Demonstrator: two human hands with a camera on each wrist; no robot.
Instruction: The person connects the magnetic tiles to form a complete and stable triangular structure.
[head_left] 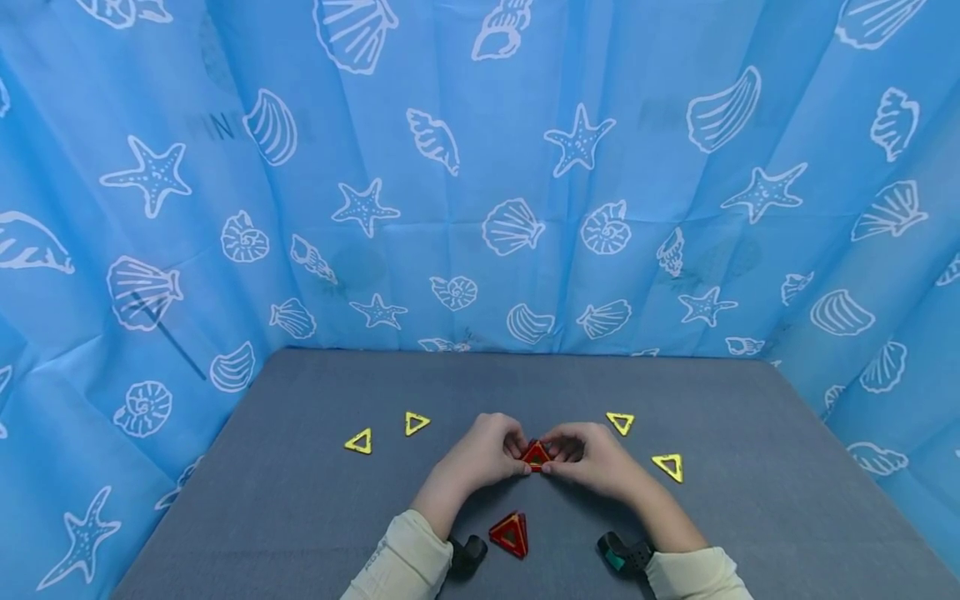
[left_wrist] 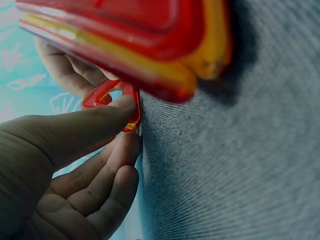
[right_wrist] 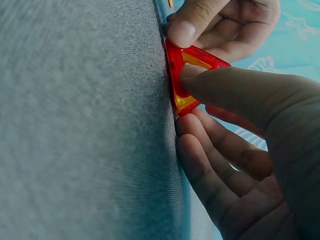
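- Left hand (head_left: 491, 452) and right hand (head_left: 588, 455) pinching 1 red triangular piece (head_left: 536, 455)
- 1 loose red triangle (head_left: 519, 533), near side of it
- 4 yellow triangles (head_left: 368, 442): 2 left of it, 2 right

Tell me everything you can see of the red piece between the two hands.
The red piece looks like glossy, translucent plastic, with red triangular framing, an open centre and yellow-orange inside. In the head view, one corner points away from the person. It is at the grey tabletop; whether it rests fully on it is unclear. The left hand and right hand pinch it from opposite sides, thumbs on the near face.
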